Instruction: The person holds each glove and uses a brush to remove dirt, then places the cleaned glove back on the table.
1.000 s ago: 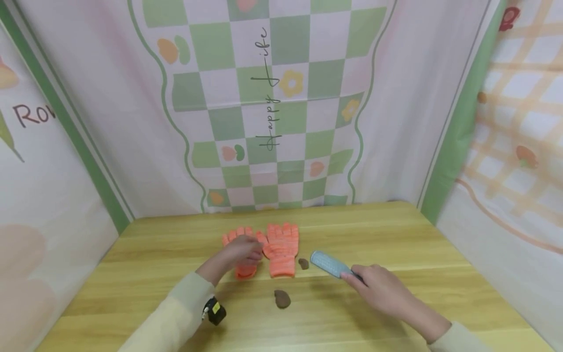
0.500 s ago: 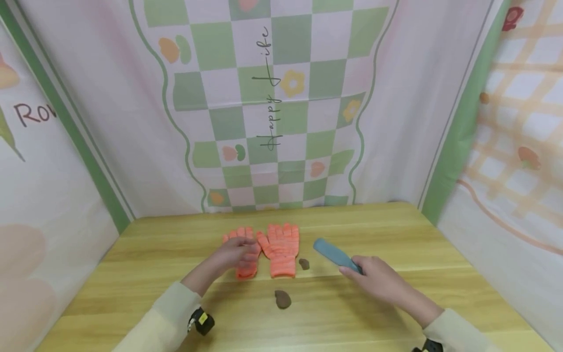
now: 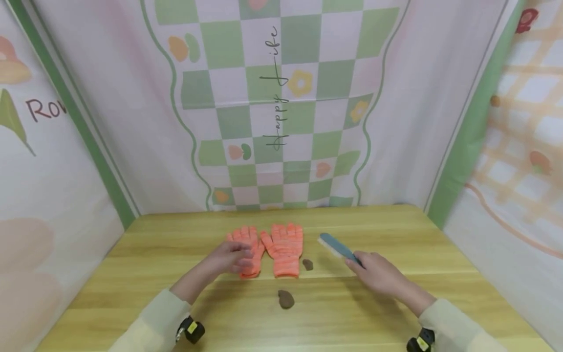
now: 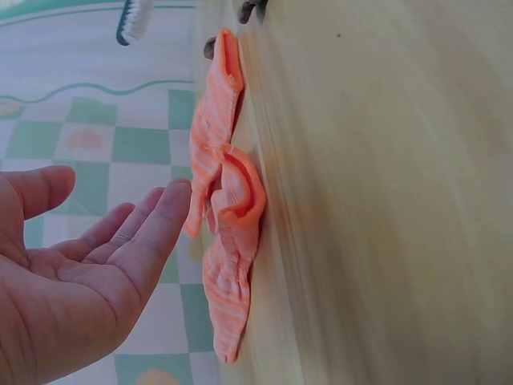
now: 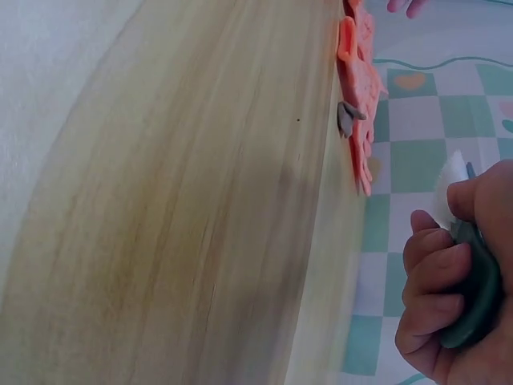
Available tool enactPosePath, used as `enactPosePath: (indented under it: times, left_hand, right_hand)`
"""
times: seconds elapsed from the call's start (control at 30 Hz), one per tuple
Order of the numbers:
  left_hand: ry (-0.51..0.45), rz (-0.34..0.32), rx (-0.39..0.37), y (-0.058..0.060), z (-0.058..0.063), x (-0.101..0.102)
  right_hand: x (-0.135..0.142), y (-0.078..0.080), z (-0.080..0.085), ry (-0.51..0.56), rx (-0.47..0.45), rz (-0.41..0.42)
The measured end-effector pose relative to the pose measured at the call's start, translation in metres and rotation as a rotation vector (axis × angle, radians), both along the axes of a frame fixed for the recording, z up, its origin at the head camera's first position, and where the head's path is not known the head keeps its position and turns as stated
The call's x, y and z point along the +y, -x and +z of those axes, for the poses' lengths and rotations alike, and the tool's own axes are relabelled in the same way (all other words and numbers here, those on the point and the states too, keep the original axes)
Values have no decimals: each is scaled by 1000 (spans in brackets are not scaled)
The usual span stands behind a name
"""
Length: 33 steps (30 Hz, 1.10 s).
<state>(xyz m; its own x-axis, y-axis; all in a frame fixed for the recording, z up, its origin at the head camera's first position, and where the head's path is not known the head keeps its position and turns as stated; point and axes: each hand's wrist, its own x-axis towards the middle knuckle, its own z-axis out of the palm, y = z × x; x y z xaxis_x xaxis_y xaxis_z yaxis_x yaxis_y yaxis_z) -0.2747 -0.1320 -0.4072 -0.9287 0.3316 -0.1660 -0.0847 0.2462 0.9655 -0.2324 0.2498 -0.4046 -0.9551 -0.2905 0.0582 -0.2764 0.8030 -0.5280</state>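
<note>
My right hand [image 3: 381, 274] grips a brush [image 3: 336, 246] by its dark handle, above the right half of the table. The brush has a blue-grey back and white bristles [image 5: 449, 188], and is tilted on edge. My left hand [image 3: 228, 257] hovers over the left orange knit glove [image 3: 246, 236], hiding part of it; its fingers [image 4: 140, 241] are relaxed and hold nothing. Beside that glove lies a second orange glove [image 3: 288, 249], fingers pointing away. A small brown lump [image 3: 308, 264] lies right of its cuff, and a larger flat brown piece [image 3: 286, 299] lies nearer to me.
The wood-grain table [image 3: 167, 274] carries all of these. A green-and-white checked curtain [image 3: 286, 186] hangs behind its far edge, with more patterned cloth [image 3: 519, 195] along the right side. Small black devices [image 3: 192, 330] are strapped to both wrists.
The brush has turned in my right hand, from its textured face to its smooth back and then onto its edge. My left hand has drawn back leftward, uncovering more of the left glove.
</note>
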Motion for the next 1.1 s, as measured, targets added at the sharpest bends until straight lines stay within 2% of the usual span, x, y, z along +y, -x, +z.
enactPosePath:
  times: [0.33, 0.57, 0.7, 1.1]
  left_hand:
    - [1, -5, 3, -7, -3, -11]
    - [15, -40, 8, -9, -2, -14]
    - [15, -43, -1, -9, -4, -16]
    - [43, -97, 52, -11, -6, -23]
  right_hand:
    - [-3, 11, -11, -2, -31, 12]
    - [-7, 17, -17, -10, 39, 22]
    - [-9, 18, -19, -25, 48, 12]
    - [-11, 23, -27, 3, -28, 3]
